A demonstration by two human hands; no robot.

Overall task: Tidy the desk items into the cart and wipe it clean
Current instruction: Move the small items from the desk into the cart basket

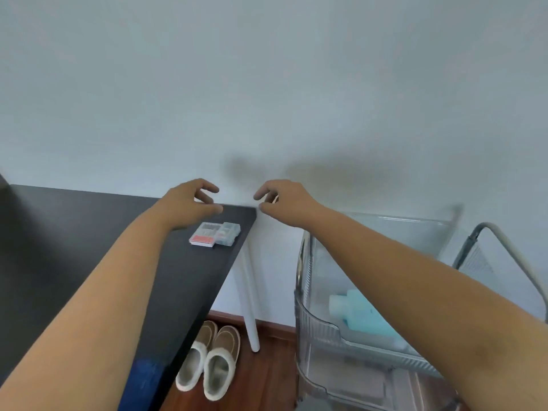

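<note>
A black desk [89, 232] fills the left side, its right edge running down the middle of the view. Two small clear plastic boxes [215, 233], one with red contents, lie side by side near the desk's far right corner. My left hand [189, 203] hovers just beyond them over the far corner, fingers loosely curled, holding nothing. My right hand [281, 200] hangs past the desk's corner near the wall, fingers loosely curled and empty. To the right stands a clear plastic cart [308, 307], with light blue items [355, 310] in one of its trays.
A white desk leg [249, 295] stands between desk and cart. A pair of brown slippers [210, 360] sits on the wooden floor under the desk's edge. A grey wire-mesh rack [486, 256] stands at the far right. A pale wall lies close behind.
</note>
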